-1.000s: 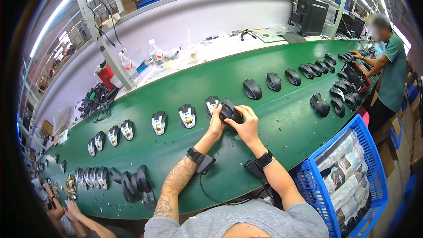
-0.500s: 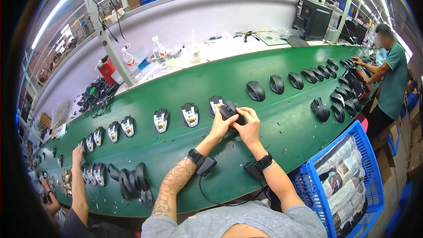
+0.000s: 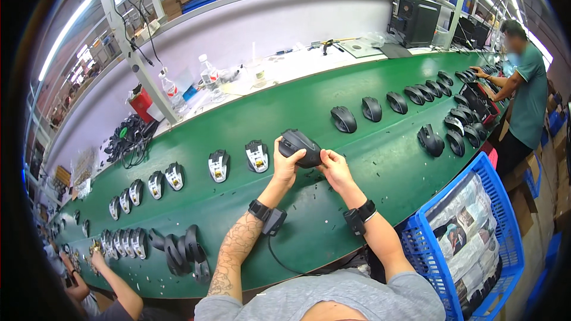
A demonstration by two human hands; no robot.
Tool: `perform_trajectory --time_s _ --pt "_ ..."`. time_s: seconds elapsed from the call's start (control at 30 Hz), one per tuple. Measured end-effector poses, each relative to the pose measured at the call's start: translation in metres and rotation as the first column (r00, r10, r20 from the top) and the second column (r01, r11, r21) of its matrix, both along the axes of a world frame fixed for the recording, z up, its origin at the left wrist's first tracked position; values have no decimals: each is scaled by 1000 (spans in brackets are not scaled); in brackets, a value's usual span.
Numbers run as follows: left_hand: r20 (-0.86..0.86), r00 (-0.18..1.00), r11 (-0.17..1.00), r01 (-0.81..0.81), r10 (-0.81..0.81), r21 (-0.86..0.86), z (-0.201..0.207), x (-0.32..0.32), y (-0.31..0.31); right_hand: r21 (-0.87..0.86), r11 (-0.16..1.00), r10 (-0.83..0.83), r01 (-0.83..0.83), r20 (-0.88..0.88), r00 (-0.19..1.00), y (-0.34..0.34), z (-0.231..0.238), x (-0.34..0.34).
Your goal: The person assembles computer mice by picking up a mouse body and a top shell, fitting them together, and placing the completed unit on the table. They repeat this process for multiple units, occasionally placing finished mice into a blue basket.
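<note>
A black computer mouse (image 3: 302, 146) is held above the green table, tilted, its dark ridged top showing. My left hand (image 3: 285, 165) is closed around its left side, thumb across the near edge. At its right end, my right hand (image 3: 335, 170) pinches the edge with thumb and fingertips. Left of my hands lies an opened mouse (image 3: 257, 156) with white inner parts, and another opened mouse (image 3: 218, 166) lies beyond it. To the right, a closed black mouse (image 3: 343, 119) begins a row of several. The mouse's underside is hidden.
Several black shells (image 3: 178, 252) and opened mice lie at the table's front left, near a co-worker's hand (image 3: 97, 257). A blue basket (image 3: 423, 244) with packed bags stands at my right. Another person (image 3: 526, 89) works at the far right. Small black bits dot the green table (image 3: 369, 196).
The mouse in my hands has been lifted and turned, so more of its top shows. The opened mouse behind it no longer shows. The co-worker's hand at left has moved nearer the front edge.
</note>
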State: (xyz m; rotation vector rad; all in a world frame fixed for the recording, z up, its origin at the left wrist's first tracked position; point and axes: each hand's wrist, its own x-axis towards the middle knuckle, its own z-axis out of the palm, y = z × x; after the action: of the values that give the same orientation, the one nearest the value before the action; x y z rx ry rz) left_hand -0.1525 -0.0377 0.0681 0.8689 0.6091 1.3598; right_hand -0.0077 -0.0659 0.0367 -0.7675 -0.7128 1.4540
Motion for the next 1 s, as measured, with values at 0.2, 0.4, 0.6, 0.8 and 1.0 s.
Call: perform_trajectory --time_s 0.2,0.4,0.6,0.8,1.0 --pt "-27 1000 1000 -6 6 21 -6 3 1 -55 998 -37 34 -41 999 -1 -1 -1" --pt "-5 1000 995 -6 6 -99 -11 3 4 -69 997 -27 33 93 995 6 -12 6" --pt "46 999 979 16 -7 -202 -10 -2 2 436 894 -390 101 648 654 -10 31 -8" --pt "-157 986 921 -4 -62 -390 -3 -18 15 510 860 -412 -15 713 567 -12 35 1" --pt "-436 894 946 -45 -105 -320 16 -23 12 322 947 -238 11 674 699 -7 30 9"
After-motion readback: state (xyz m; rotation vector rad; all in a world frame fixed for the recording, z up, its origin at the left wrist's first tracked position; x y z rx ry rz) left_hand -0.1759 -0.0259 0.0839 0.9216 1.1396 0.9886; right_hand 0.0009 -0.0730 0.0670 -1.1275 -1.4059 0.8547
